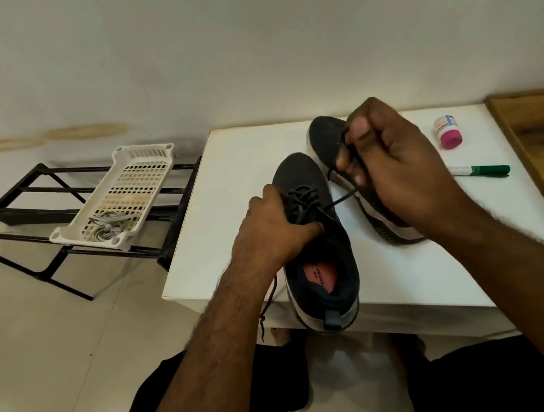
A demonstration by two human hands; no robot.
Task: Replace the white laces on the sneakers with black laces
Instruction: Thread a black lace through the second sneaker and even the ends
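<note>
Table: white table (260, 173), both dark sneakers on it.
Done: white laces (106, 225) in tray (139, 172).
Now: your left hand (276, 225) grips the near sneaker (318, 244); right hand (390, 166) pinches black lace (340, 200), pulled taut.
Left: far sneaker (327, 139) unclear.

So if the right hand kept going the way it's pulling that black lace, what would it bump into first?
The right hand pinches the black lace and points up and away over the table. The far sneaker lies just beyond its fingers, so probably that, then the wall. Depth is hard to judge.
</note>
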